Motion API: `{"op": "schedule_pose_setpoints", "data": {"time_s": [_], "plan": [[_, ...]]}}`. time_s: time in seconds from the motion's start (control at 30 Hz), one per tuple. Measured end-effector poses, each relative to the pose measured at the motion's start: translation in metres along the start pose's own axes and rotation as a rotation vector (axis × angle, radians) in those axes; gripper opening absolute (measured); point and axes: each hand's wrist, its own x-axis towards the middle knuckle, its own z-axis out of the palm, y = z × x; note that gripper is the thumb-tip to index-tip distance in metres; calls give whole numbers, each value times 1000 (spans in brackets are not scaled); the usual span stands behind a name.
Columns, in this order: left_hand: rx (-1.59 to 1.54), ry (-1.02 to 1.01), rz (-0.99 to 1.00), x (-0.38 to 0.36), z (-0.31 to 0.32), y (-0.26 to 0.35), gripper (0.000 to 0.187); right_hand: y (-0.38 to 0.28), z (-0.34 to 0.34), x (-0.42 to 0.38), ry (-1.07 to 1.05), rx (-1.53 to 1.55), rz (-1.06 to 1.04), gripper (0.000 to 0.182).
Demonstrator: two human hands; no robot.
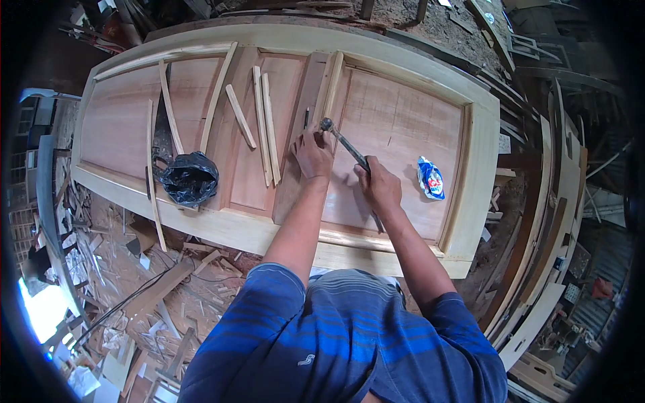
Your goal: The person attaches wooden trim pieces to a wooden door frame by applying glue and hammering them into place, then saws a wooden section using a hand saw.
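A wooden door point(470, 148) with recessed panels lies flat in front of me. My right hand point(381, 186) is wrapped round the handle of a hammer point(351, 149), whose head is close to my left hand. Bent over the strip at the edge of the right panel, my left hand point(313, 156) has its fingers drawn together; what they hold, if anything, is too small to tell. A light wood strip point(330, 87) lies along that panel's left edge, beside a dark pencil-like object point(306, 118).
Several loose wood strips point(258, 117) lie across the door's middle and left. A black plastic bag point(190, 178) sits at its near left, a blue and white packet point(431, 178) on the right panel. Scraps point(161, 295) litter the floor; long boards point(537, 228) stand at the right.
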Motion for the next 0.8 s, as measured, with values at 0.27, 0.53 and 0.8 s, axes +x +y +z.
{"op": "schedule_pose_setpoints", "data": {"time_s": [0.27, 0.53, 0.8], "plan": [[25, 28, 19, -2, 4, -2, 40, -5, -2, -2, -4, 68, 8, 27], [62, 72, 69, -5, 10, -10, 36, -12, -4, -7, 103, 108, -61, 27], [39, 51, 71, -1, 6, -4, 40, -8, 1, -3, 85, 74, -72, 26]]}}
